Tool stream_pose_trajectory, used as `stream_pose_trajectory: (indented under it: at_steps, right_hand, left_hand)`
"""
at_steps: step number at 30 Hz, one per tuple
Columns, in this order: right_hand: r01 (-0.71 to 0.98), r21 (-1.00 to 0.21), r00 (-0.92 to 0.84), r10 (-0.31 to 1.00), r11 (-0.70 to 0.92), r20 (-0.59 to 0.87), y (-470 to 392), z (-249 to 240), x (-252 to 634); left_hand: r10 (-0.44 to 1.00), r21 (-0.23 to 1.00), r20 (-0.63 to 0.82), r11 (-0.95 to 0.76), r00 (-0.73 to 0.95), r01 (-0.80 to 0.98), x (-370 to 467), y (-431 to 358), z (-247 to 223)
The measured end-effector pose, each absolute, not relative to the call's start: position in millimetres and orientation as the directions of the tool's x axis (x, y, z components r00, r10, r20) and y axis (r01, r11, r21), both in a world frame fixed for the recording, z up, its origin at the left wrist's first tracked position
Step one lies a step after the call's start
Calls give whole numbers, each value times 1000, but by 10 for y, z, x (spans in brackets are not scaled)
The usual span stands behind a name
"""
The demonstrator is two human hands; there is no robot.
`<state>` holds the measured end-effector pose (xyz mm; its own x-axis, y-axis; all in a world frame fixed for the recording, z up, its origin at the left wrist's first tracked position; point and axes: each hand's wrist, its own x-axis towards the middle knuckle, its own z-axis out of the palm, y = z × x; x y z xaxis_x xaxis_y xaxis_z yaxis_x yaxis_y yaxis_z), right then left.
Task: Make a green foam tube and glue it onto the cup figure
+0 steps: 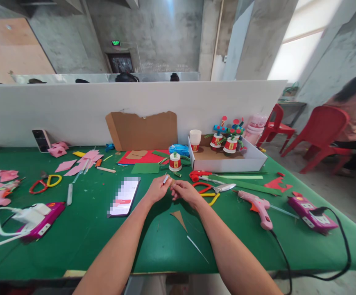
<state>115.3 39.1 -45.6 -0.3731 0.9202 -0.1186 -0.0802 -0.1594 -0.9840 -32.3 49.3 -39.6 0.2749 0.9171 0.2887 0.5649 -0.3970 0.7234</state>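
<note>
My left hand and my right hand meet above the middle of the green table, both with closed fingers. A small brown cardboard piece is pinched between them. A short white strip-like thing shows at my left fingertips; its kind is unclear. Just beyond my hands stands an upside-down paper cup figure with green coiled arms. Below them lie a brown cardboard scrap and a thin white strip. Scissors with red and yellow handles rest beside my right hand.
A pink glue gun and a purple power strip lie right, with a black cable. A phone lies left. An open box holds cups and cup figures behind. More scissors and pink paper scraps are left.
</note>
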Motion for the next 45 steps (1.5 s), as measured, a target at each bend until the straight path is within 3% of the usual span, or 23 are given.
stream_pose_trajectory:
  at_steps: [7,13,17,21,31,40,45]
  right_hand:
    - [-48,-994,-277,957,-98,-81,400,-532,1080]
    - [159,-986,-53,998,41,33,387,-557,1064]
    - [29,-999,-240,971,19,12,423,-529,1108]
    - [-19,-999,-351,935,38,43,455,-511,1161]
    - [99,-990,-298,953,96,62,426,-513,1131]
    - [-82,-994,-379,925,-65,-29,451,-536,1139]
    - [31,-999,-333,943,12,1,450,-545,1129]
  left_hand:
    - [928,667,273,-371,252,646,-272,453,-381]
    - [939,573,267,-335,215,748,-152,380,-377]
    - [935,638,301,-343,187,690,-205,408,-353]
    - [919,623,326,-384,221,682,-266,430,-335]
    - [923,565,300,-375,241,735,-263,440,-366]
    - [924,544,302,-367,232,754,-264,443,-362]
    - [931,502,281,-350,234,791,-257,439,-361]
